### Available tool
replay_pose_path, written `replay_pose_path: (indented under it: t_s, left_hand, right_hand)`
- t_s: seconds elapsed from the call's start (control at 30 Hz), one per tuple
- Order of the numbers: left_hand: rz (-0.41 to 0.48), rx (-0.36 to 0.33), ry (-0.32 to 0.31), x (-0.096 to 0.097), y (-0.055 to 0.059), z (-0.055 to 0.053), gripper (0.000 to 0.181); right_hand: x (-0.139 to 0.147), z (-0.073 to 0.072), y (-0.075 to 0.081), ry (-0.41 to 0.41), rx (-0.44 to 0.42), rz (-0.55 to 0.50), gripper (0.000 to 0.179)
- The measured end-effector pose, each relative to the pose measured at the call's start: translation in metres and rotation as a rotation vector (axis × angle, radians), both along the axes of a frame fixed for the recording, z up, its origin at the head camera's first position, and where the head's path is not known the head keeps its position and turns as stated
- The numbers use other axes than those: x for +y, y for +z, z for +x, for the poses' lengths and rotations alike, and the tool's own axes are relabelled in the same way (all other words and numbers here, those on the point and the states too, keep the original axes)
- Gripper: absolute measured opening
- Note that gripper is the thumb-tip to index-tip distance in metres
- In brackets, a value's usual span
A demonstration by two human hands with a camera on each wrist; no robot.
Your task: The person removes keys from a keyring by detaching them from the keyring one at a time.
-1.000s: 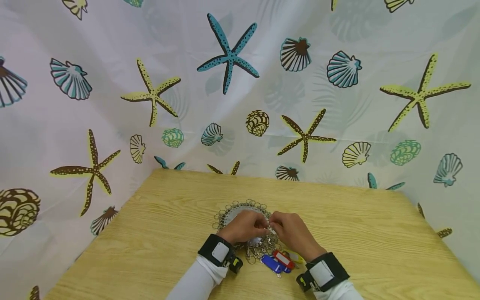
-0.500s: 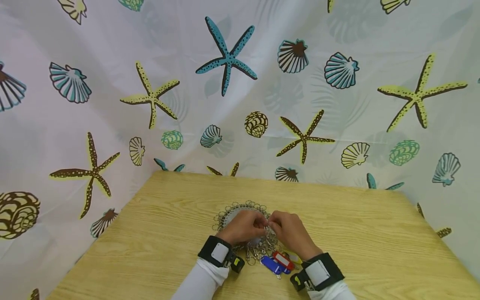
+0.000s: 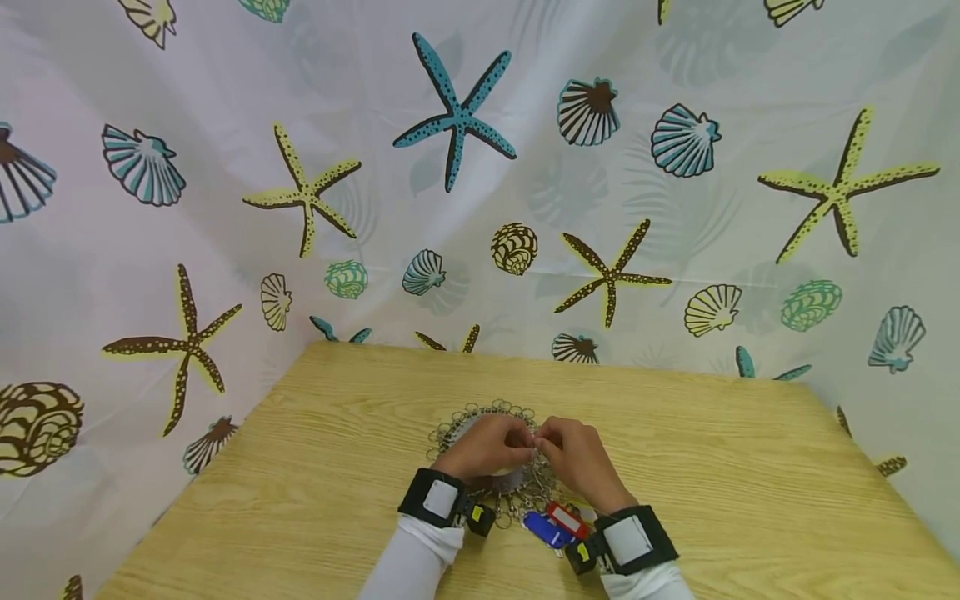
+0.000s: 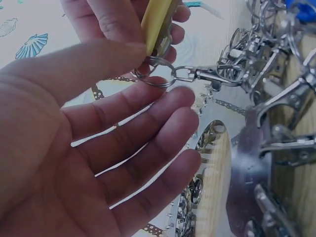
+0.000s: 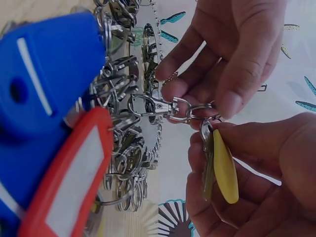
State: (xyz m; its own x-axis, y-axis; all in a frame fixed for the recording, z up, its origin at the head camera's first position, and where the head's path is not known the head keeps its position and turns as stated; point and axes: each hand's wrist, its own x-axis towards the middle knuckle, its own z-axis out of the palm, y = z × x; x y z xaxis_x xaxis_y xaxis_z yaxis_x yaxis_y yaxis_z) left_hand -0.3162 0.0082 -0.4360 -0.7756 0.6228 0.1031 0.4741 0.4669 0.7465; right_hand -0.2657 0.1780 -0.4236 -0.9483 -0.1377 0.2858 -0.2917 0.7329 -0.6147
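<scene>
Both hands meet above the right side of a round metal rack (image 3: 513, 481) ringed with swivel clasps and split rings. My left hand (image 4: 123, 133) pinches a split ring (image 4: 163, 81) between thumb and index finger, with the other fingers loosely extended. A metal swivel clasp (image 5: 155, 105) on that ring reaches toward the rack. My right hand (image 5: 261, 173) pinches a key (image 5: 209, 165) and a yellow key tag (image 5: 225, 168) at the same ring. In the head view the hands (image 3: 495, 446) hide the ring and key.
Blue key tags (image 3: 543, 529) and a red key tag (image 3: 567, 520) lie on the wooden table (image 3: 337, 500), by the rack's near right side. Part of another yellow tag shows behind them. A white curtain (image 3: 480, 308) printed with shells and starfish hangs around the table.
My right wrist has shifted left, and its camera now covers part of the key tags. Both hands have risen slightly, with their fingertips still together.
</scene>
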Motion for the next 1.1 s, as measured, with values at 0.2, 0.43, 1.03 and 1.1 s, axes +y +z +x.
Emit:
replay_pose_path:
  t_s: [0.2,0.43,1.03,1.1]
  left_hand:
    - [0.017,-0.056,0.009,-0.001,0.003,0.0,0.008]
    - [0.062,-0.152,-0.032,0.0,0.005,-0.004,0.013]
    - [0.1,-0.12,-0.059,0.006,0.004,-0.005,0.016]
    - [0.098,-0.125,-0.059,0.007,0.005,-0.004,0.018]
  right_hand:
    - [0.003,-0.004,0.005,0.036,-0.029,-0.001,0.007]
    - [0.007,-0.007,0.013,0.023,-0.119,-0.02,0.008]
    - [0.02,-0.006,0.012,0.025,-0.134,0.001,0.006]
    - [0.024,-0.007,0.011,0.015,-0.125,0.003,0.007]
